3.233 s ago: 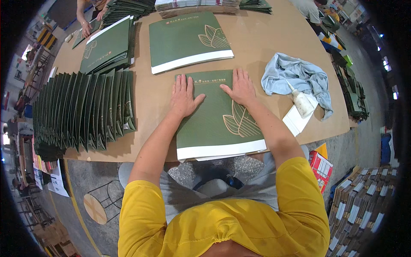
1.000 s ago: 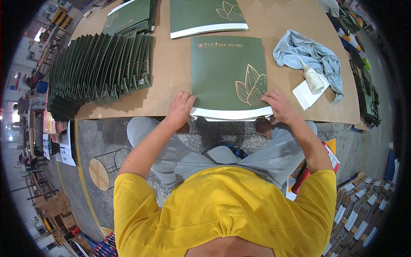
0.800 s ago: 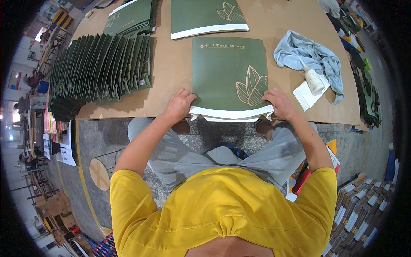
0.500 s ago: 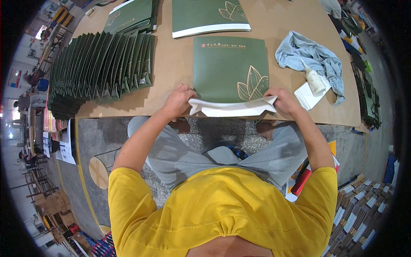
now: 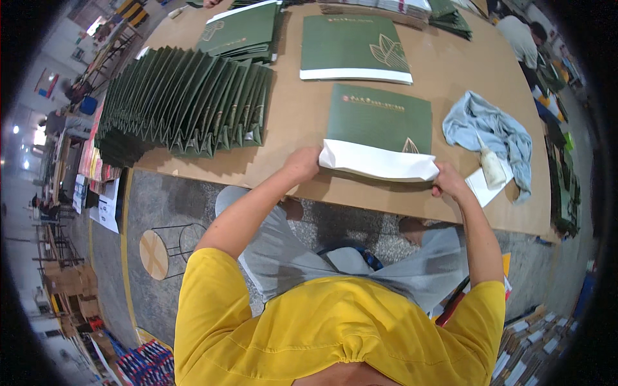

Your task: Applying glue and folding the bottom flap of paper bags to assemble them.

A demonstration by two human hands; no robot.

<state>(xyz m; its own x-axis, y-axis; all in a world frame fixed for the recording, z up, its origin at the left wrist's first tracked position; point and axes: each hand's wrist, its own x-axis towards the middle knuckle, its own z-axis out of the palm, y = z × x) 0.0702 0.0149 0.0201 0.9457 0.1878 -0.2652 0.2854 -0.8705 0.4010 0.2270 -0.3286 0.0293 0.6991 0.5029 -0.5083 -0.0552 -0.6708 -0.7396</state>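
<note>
A green paper bag with a gold leaf print lies flat at the table's near edge. Its white folded bottom faces me and leans away over the lower part of the print. My left hand grips the left corner of this white fold, fingers closed. At the opposite corner my right hand pinches the fold with thumb and curled fingers. Just right of that hand are a white glue bottle and white cards. A light-blue cloth lies crumpled behind the bottle.
Left of the bag, a long row of folded green bags stands on the brown tabletop. Beyond lie flat green bags and another green stack. A round stool stands on the floor at left. Another person is at the far right.
The white bottom fold has tipped away from me over the bag, so its broad white face now shows. Both hands stay at its ends. The whole view has shifted, showing more of the far table.
</note>
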